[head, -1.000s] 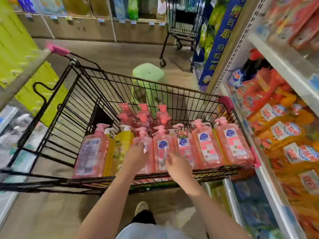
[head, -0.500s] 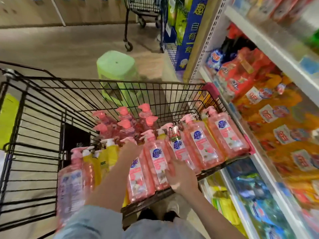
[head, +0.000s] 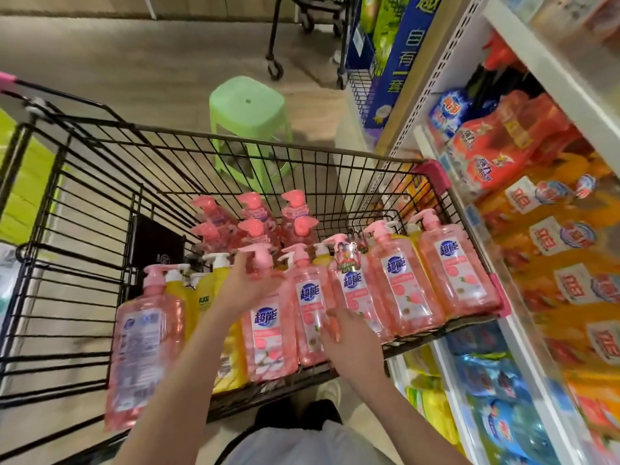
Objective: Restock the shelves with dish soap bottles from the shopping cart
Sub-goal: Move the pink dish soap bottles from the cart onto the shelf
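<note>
Several pink pump bottles of dish soap stand in a row along the near side of the black wire shopping cart (head: 268,152), with yellow bottles (head: 214,290) among them and more pink ones (head: 255,223) behind. My left hand (head: 245,283) grips the neck of one pink bottle (head: 265,330), just under its pump. My right hand (head: 349,337) holds the lower body of the neighbouring pink bottle (head: 310,307), fingers curled on its label. Both bottles are still inside the cart.
White store shelves (head: 550,62) full of orange, red and blue detergent packs run along the right, close to the cart. A green plastic stool (head: 248,109) stands beyond the cart. A second cart (head: 302,28) and a blue display box (head: 399,55) stand farther down the aisle.
The view has tilted down and to the right. My left hand has stayed at the bottle's neck and my right hand has slid lower on the neighbouring bottle. The bottles tilt a little toward me.
</note>
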A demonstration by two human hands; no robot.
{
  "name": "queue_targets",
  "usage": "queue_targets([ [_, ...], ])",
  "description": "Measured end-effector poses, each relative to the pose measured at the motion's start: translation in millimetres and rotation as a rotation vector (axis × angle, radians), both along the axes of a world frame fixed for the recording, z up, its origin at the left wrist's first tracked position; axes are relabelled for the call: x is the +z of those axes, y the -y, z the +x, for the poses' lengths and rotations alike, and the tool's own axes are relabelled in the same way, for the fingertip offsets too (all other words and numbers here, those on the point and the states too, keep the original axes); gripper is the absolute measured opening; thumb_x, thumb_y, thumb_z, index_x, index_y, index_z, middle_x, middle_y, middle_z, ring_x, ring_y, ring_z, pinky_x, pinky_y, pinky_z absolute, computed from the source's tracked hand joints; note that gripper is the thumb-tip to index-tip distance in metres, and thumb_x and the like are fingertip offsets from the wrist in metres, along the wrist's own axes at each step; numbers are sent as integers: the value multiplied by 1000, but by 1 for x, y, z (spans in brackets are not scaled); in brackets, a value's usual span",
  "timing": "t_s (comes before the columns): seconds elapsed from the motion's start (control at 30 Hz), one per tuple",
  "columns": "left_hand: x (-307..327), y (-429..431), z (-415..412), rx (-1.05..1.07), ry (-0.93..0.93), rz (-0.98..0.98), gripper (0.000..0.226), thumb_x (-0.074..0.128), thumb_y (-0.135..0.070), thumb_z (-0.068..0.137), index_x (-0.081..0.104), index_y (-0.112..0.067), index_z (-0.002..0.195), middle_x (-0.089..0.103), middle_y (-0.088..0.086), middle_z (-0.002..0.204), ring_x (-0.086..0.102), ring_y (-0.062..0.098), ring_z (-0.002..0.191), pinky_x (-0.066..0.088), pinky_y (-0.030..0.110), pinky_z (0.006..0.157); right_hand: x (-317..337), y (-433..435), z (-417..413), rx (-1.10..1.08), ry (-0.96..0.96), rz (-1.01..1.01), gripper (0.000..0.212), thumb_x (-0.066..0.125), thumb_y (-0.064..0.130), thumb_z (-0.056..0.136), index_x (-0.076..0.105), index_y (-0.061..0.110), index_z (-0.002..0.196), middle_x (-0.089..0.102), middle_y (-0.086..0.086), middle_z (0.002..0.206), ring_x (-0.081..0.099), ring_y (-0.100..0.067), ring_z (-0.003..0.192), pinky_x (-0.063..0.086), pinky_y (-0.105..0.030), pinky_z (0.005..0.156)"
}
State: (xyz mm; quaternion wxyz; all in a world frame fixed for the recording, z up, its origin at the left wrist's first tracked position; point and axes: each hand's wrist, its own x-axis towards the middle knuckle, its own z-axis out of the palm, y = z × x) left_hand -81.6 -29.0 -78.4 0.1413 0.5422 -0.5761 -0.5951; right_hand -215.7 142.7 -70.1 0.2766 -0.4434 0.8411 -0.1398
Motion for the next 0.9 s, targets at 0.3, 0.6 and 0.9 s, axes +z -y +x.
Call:
queue_targets([
  [0.3,-2,-24,32,-205,19,-23,78,91,-17,51,49,-25,117,62,5,110,62,24,98,57,40,77,-33,118,-35,244,-4,19,12,51,19,87,61,12,88,64,-8,89,63,-27,87,53,-38,75],
  [0.6,-6,-37,56,-218,126,-40,87,83,-22,43,47,-26,122,56,-10,113,57,11,106,51,22,76,-66,183,-36,296,165,577,102,77,58,60,34,21,144,49,-9,137,55,-29,115,50,-41,96],
  [0.9,12,-45,59,-235,150,-15,97,90,-15,57,34,-23,136,50,-18,116,49,10,113,42,11,85,-68,181,-38,241,314,415,115,87,45,35,46,15,138,62,0,98,59,-17,94,51,-21,66],
])
